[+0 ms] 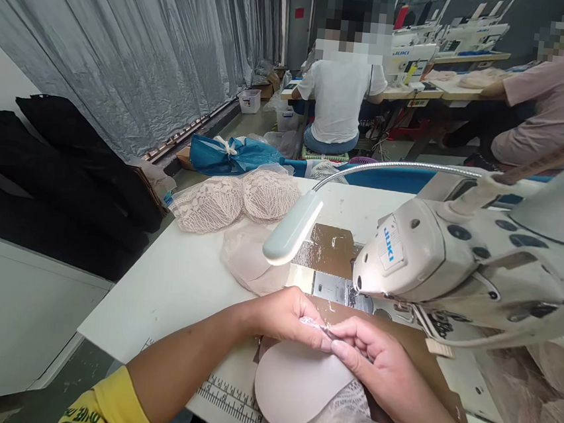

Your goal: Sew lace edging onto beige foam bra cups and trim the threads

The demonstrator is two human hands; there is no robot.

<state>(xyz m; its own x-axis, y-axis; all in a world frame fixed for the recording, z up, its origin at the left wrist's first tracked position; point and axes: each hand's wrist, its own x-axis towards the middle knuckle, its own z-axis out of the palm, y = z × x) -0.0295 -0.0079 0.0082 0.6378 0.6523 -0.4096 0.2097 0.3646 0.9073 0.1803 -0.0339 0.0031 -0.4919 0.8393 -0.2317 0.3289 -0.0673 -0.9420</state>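
A lace bra piece with a smooth beige cup [298, 386] hangs from my hands over the front of the sewing table, its patterned lace [336, 419] spread below and to the right. My left hand [292, 315] pinches the bra piece's upper edge between thumb and fingers. Close against it, my right hand [370, 356] is closed around a small dark pointed metal tool [329, 334], whose tip reaches the edge by my left thumb. Most of the tool is hidden in the fingers, so its exact kind does not show. The sewing machine [408, 250] stands just beyond, to the right.
Lace bra cups [243, 201] lie at the table's far left, with loose beige cups [248, 255] nearer. A lamp [293, 229] on a bendy neck overhangs the needle plate [339, 290]. Sheer fabric [533, 402] is heaped at right. Two people sit at machines ahead.
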